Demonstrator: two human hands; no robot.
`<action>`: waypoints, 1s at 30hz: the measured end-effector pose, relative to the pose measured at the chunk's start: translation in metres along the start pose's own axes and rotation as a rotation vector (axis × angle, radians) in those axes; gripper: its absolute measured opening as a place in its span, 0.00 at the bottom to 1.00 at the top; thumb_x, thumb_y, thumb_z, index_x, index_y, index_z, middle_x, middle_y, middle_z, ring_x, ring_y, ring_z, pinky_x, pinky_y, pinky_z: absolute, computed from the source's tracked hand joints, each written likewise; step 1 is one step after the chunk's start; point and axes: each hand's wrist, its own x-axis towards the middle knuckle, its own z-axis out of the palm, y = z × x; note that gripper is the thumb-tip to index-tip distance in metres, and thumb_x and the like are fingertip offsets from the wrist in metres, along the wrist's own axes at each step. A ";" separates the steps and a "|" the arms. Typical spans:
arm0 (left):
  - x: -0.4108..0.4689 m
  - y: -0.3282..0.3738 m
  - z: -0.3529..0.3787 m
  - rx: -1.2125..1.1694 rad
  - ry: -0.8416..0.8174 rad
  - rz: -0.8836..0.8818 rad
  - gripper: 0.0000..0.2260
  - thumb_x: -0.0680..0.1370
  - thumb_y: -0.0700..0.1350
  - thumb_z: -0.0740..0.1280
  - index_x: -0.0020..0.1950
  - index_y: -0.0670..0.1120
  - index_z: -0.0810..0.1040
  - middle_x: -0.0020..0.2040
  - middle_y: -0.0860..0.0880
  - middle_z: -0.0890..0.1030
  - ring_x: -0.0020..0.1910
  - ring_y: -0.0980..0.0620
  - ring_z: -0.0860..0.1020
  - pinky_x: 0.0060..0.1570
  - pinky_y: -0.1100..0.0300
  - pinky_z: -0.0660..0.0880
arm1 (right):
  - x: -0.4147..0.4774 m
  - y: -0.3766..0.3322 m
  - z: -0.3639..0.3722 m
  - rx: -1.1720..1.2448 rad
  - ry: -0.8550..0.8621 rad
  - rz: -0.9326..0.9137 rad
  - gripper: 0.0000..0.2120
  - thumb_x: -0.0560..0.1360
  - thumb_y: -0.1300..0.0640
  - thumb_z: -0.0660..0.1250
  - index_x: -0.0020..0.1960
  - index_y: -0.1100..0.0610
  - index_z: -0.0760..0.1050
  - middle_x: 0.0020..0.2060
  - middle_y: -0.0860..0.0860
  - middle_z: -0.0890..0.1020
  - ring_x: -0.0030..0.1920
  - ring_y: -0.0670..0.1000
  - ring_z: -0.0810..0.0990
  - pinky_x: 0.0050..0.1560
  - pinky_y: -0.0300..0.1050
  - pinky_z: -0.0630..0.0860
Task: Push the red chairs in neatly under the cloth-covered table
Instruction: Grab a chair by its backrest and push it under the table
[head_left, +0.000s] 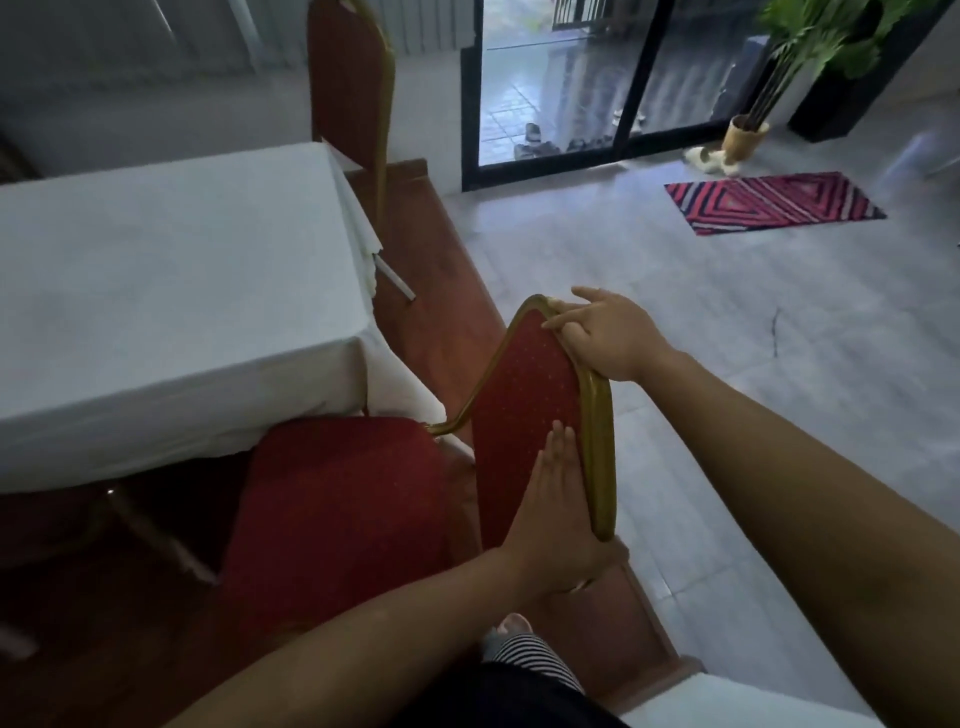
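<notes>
A red chair (332, 499) with a gold frame stands at the near corner of the white cloth-covered table (171, 291), its seat partly under the cloth edge. My right hand (608, 338) grips the top of its backrest. My left hand (556, 519) holds the backrest's lower side, fingers flat on the red padding and thumb behind the gold frame. A second red chair (348, 88) stands upright at the table's far end, close against it.
Brown carpet (441, 291) runs along the table; beyond it lies grey tiled floor with a striped red mat (769, 202). A potted plant (748, 135) and glass sliding doors (550, 83) are at the back. My foot (514, 629) stands behind the chair.
</notes>
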 end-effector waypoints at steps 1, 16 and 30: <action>-0.001 0.002 -0.001 0.010 -0.002 0.003 0.55 0.70 0.59 0.69 0.76 0.41 0.29 0.76 0.46 0.29 0.74 0.51 0.30 0.75 0.54 0.35 | -0.001 0.001 0.000 0.018 0.005 0.008 0.26 0.74 0.48 0.47 0.62 0.44 0.79 0.70 0.43 0.71 0.74 0.49 0.62 0.73 0.49 0.58; -0.093 -0.083 -0.058 0.190 -0.183 0.269 0.57 0.68 0.60 0.71 0.76 0.42 0.32 0.78 0.45 0.36 0.77 0.53 0.35 0.76 0.53 0.41 | -0.066 -0.088 0.049 0.373 0.294 0.232 0.20 0.73 0.51 0.52 0.42 0.44 0.83 0.65 0.40 0.77 0.66 0.44 0.71 0.61 0.47 0.69; -0.192 -0.164 -0.125 0.410 -0.296 0.501 0.54 0.71 0.62 0.70 0.75 0.39 0.33 0.79 0.43 0.41 0.77 0.53 0.37 0.76 0.54 0.39 | -0.108 -0.202 0.111 0.567 0.607 0.354 0.18 0.69 0.52 0.52 0.33 0.45 0.80 0.57 0.42 0.82 0.62 0.49 0.75 0.68 0.62 0.63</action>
